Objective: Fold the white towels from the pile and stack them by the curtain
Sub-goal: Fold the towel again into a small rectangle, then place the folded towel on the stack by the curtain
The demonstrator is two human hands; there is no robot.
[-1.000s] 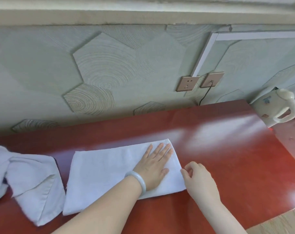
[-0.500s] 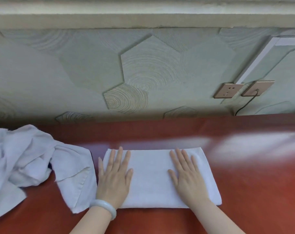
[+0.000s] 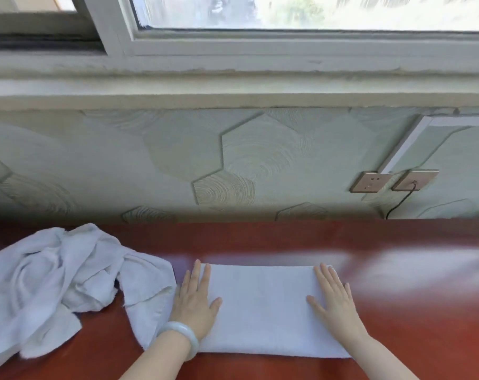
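Two flat palms: left hand point(image 3: 195, 303) and right hand point(image 3: 333, 300), fingers straight, press opposite ends of the folded towel point(image 3: 263, 308) on the red table point(image 3: 397, 325). Smoothing step, I'd say. Next: fold again or lift it. Unfolded pile point(image 3: 54, 286) lies just left of the left hand; no curtain in view.

A domestic or guest room: glossy red desk point(image 3: 287, 242) beneath a window point(image 3: 287, 15), hexagon-patterned wallpaper point(image 3: 95, 165), wall sockets point(image 3: 371, 182).

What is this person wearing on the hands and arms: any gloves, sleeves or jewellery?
No gloves, and no sleeves reach into view. The left hand has a smooth, rounded, pale whitish-green bangle round its wrist. The right hand wears nothing visible, neither ring nor watch.
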